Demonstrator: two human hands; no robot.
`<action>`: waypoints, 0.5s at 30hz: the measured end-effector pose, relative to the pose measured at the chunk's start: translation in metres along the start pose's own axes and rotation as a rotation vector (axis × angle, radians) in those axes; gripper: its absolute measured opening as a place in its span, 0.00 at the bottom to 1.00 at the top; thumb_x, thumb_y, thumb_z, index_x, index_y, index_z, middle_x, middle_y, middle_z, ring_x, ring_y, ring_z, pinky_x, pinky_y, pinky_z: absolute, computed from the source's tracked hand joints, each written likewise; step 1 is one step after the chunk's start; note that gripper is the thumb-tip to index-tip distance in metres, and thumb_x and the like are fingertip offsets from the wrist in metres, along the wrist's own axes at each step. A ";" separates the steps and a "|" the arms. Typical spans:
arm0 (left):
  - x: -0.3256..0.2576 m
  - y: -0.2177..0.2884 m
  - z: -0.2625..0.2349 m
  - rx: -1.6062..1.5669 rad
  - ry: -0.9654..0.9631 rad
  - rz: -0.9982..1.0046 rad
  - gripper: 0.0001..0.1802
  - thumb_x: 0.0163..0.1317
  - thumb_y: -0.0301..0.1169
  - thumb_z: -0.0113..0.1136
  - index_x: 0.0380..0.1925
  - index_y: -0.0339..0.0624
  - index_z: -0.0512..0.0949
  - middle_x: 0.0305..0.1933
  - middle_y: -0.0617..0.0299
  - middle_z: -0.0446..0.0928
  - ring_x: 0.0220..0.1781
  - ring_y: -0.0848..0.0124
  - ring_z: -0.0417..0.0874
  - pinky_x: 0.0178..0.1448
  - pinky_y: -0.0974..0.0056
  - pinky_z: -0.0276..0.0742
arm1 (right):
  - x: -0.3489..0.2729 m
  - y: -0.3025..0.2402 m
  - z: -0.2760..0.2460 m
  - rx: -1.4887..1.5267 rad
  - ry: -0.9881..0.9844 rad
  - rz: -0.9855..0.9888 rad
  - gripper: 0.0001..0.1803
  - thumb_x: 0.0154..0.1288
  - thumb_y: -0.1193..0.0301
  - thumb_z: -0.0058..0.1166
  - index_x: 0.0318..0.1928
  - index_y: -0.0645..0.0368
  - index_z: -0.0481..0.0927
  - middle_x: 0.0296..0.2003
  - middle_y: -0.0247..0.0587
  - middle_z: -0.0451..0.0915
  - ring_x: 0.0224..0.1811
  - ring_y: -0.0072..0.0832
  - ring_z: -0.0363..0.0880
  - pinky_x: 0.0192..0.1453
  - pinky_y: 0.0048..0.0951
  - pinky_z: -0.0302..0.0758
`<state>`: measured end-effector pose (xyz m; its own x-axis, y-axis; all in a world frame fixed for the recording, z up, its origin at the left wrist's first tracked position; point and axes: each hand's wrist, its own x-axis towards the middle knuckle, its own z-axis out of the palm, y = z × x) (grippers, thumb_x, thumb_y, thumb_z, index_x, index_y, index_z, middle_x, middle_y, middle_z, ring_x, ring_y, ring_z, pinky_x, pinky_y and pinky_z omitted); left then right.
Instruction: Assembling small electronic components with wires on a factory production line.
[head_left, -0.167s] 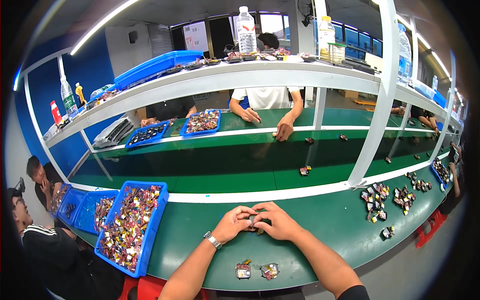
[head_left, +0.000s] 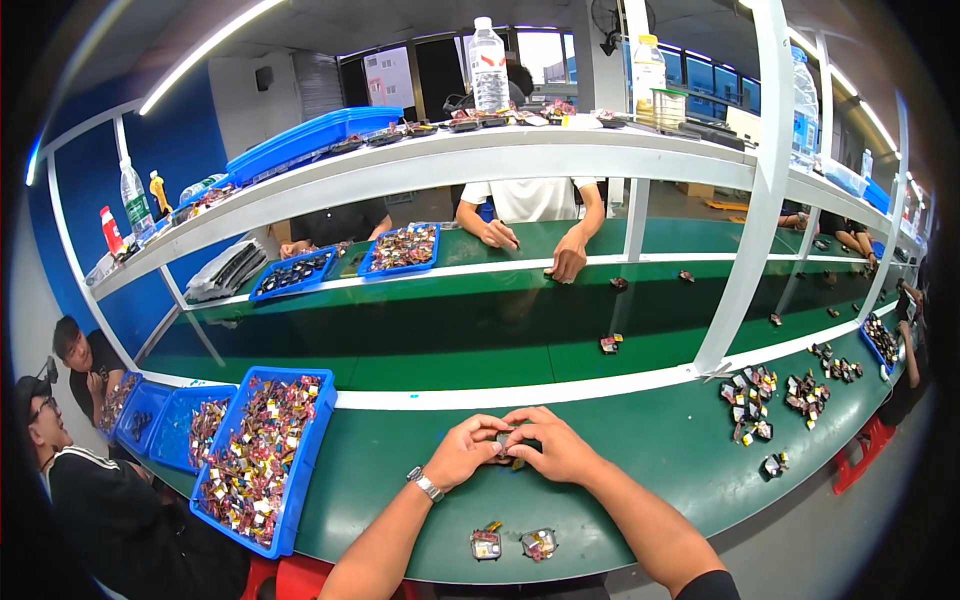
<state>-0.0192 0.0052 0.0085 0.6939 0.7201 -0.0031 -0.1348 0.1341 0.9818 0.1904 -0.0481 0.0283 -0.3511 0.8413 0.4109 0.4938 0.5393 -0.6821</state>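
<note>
Both my hands meet above the green table, pinching a small dark electronic unit between the fingertips. My left hand, with a metal watch on its wrist, grips it from the left. From the right, my right hand closes on the same unit. My fingers cover most of it, and a bit of yellow shows underneath. Nearer to me, between my forearms, lie two similar units: a left one with a yellow strip sticking up, and a right one in a dark frame.
A blue tray heaped with small wired parts stands at the left. Piles of dark units lie at the right. Beyond a white rail runs a green conveyor belt. A white post rises at the right; co-workers sit opposite.
My hands stay almost in place, still closed on the unit. Across the belt, the co-worker's hand has shifted slightly.
</note>
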 end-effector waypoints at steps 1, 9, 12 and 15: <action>0.000 -0.001 -0.001 -0.005 0.008 0.004 0.17 0.67 0.20 0.51 0.56 0.36 0.69 0.57 0.53 0.75 0.55 0.68 0.80 0.59 0.61 0.81 | 0.000 0.001 0.002 -0.014 0.029 0.013 0.06 0.62 0.70 0.61 0.38 0.57 0.84 0.54 0.41 0.77 0.60 0.40 0.72 0.64 0.39 0.69; 0.000 -0.004 -0.001 -0.058 0.029 0.031 0.17 0.69 0.22 0.51 0.57 0.37 0.68 0.61 0.54 0.73 0.58 0.68 0.79 0.61 0.61 0.80 | 0.000 -0.009 0.012 -0.158 0.179 -0.015 0.05 0.60 0.72 0.61 0.37 0.58 0.83 0.52 0.40 0.77 0.58 0.39 0.73 0.60 0.37 0.73; 0.001 -0.004 -0.001 -0.083 0.029 0.030 0.16 0.69 0.22 0.51 0.57 0.38 0.68 0.61 0.54 0.73 0.60 0.67 0.78 0.62 0.60 0.80 | 0.000 -0.011 0.013 -0.142 0.201 -0.035 0.05 0.59 0.73 0.62 0.36 0.58 0.83 0.52 0.39 0.76 0.57 0.38 0.73 0.59 0.36 0.73; 0.002 -0.006 -0.002 -0.100 0.029 0.041 0.16 0.70 0.22 0.50 0.56 0.38 0.68 0.62 0.52 0.73 0.60 0.65 0.78 0.62 0.60 0.80 | 0.000 -0.012 0.014 -0.125 0.190 -0.041 0.05 0.58 0.73 0.63 0.36 0.58 0.83 0.52 0.39 0.76 0.57 0.38 0.73 0.59 0.36 0.74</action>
<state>-0.0185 0.0068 0.0022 0.6658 0.7455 0.0294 -0.2332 0.1705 0.9574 0.1730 -0.0548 0.0279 -0.2230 0.8040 0.5512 0.5809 0.5637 -0.5872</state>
